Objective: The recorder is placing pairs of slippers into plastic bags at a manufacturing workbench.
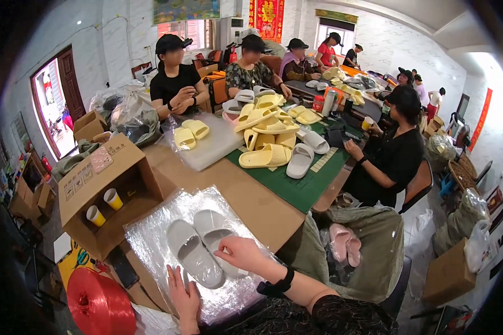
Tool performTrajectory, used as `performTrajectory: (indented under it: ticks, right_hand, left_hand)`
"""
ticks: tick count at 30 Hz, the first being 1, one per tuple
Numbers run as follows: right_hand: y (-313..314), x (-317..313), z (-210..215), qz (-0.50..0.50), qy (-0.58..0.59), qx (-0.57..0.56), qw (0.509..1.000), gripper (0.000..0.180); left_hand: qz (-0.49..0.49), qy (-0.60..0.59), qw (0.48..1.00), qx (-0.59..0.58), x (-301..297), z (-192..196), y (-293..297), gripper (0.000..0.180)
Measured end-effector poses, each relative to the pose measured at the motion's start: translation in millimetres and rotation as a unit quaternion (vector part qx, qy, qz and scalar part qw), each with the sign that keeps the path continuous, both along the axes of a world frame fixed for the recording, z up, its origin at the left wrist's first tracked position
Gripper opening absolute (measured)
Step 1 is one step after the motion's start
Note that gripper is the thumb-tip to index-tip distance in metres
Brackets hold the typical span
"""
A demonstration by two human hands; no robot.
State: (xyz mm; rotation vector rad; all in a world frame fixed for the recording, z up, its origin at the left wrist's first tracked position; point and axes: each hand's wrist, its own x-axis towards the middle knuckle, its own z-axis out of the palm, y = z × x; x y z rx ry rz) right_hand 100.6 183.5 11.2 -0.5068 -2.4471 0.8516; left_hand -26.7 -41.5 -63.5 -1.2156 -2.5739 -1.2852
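— Grey foam slippers (204, 245), a pair, are being shown side by side on a clear plastic sheet (151, 237) spread over the brown worktop (251, 198), close to the near edge.

— And the hands?

— The right hand (241, 254) is being rested on the right-hand slipper, fingers pinched together at its edge. The left hand (183, 296) is being laid flat and open on the plastic, just below the left-hand slipper. An open cardboard box (103, 187) with two yellow cups is being seen to the left, a red twine spool (98, 304) below it.
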Motion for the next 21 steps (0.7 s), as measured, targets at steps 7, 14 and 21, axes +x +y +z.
performTrajectory:
  ticks: [7,14,21]
  right_hand:
    - [-9,-19,-12,0.007,0.001,0.036,0.999,0.032]
    - [6,-49,-38,-0.092,-0.082,0.12,0.985,0.05]
    - [-1,-63,-41,-0.09,-0.129,0.148,0.976,0.051]
  left_hand:
    - [0.01,-0.012,1.0,-0.012,1,1,0,0.063]
    - [0.012,-0.004,1.0,-0.015,2,-4,-1,0.064]
    - [0.001,0.014,0.999,-0.029,-2,-4,2,0.063]
